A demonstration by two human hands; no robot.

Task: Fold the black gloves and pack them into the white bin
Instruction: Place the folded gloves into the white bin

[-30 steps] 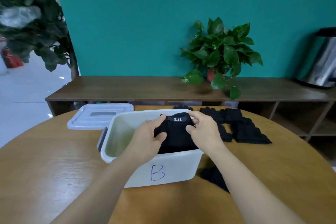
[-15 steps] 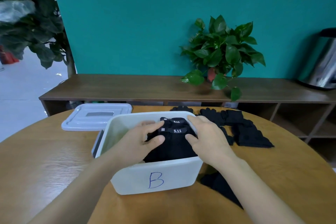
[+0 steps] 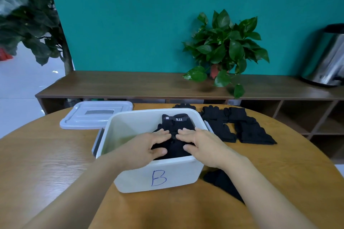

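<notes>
Lid sits far left on the round table, off the bin. White bin, marked B, sits centre with folded black gloves stacked in its right half; left half looks bare. Left hand and right hand lie flat on the stack, fingers straight, pressing down, gripping nothing. Step in hand, I'd say: seating the latest folded glove. More loose gloves lie flat just right of the bin, one more glove near the right forearm. Next move likely: lift both hands out, take a loose glove, fold it. Needs clean release so the stack doesn't spring open.
</notes>
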